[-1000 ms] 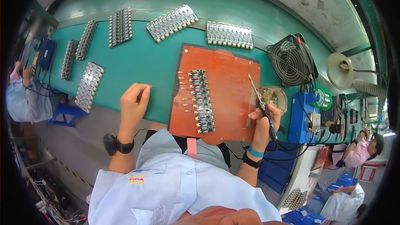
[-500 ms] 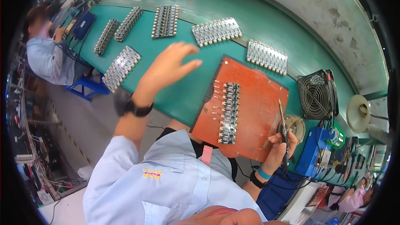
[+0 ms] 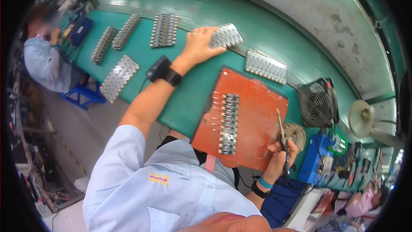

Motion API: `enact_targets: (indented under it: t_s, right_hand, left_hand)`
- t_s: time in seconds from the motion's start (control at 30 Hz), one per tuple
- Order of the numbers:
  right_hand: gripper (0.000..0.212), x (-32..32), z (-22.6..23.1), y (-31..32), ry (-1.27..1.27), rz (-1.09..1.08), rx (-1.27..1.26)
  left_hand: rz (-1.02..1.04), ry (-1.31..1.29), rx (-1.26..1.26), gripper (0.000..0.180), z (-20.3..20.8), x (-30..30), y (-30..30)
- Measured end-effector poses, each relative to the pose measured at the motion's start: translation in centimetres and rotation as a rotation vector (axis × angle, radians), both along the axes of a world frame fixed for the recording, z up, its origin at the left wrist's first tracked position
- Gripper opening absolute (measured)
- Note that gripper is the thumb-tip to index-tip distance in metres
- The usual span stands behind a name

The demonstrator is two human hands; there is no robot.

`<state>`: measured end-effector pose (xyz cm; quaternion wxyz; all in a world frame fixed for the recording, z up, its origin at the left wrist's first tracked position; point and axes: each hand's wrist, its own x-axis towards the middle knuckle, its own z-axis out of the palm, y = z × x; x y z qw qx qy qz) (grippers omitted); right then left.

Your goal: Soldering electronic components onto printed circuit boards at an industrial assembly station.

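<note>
My left hand [image 3: 201, 46] reaches across to the far side of the bench, its fingers closed on the left end of a circuit board panel [image 3: 227, 37]. Whether the panel is lifted off the bench I cannot tell. In my right hand [image 3: 278, 161] is a soldering iron [image 3: 281, 131], its tip pointing away from me over the right edge of a red-orange work board [image 3: 259, 116]. On that work board lies a strip of small circuit boards [image 3: 230, 124], with several short red wires sticking out along its left side.
More circuit board panels [image 3: 163, 30] lie along the green bench [image 3: 182, 103]; another panel [image 3: 266, 66] is beyond the work board. To the right stand a fan [image 3: 317, 103], a round stand [image 3: 295, 135], a blue soldering station [image 3: 313, 158] and a solder spool [image 3: 338, 144]. A co-worker [image 3: 47, 60] sits far left.
My left hand has moved away from me and right, from above the bench onto the panel, and closed on it. My right hand still holds the soldering iron. The whole view has shifted slightly.
</note>
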<state>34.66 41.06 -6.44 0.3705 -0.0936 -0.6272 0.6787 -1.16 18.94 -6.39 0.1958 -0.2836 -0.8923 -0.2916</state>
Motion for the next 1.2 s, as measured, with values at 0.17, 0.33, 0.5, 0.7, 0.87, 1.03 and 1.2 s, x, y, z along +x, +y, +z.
enact_targets:
  t_s: [0.17,0.33,0.5,0.7,0.87,1.03,1.2]
  right_hand:
    - [0.040,-0.9,0.5,-0.4,0.142,0.027,-0.187]
    - [0.027,-0.9,3.9,1.5,0.134,0.018,-0.364]
    - [0.035,-0.7,4.0,2.6,0.115,0.111,-0.769]
    - [0.039,-0.2,4.0,3.0,0.151,0.148,-0.894]
    - [0.047,1.6,4.4,4.9,0.080,0.124,-0.525]
    - [0.047,1.2,6.8,7.2,-0.010,0.191,-0.276]
    - [0.046,1.8,6.9,8.0,-0.125,0.276,-0.218]
  left_hand:
    - [-0.203,-0.267,0.595,0.062,0.2,-0.9,-1.1]
    - [-0.279,-0.701,0.970,0.051,1.7,0.0,-2.2]
    - [-0.522,-0.877,1.280,0.051,2.2,0.4,-1.6]
    - [-0.572,-0.914,1.287,0.055,2.5,0.5,-1.6]
    - [-0.582,-0.930,1.268,0.057,2.3,0.3,-2.1]
    - [-0.589,-0.971,1.240,0.056,2.4,0.4,-1.6]
    - [-0.558,-0.950,1.215,0.054,2.4,0.1,-2.0]
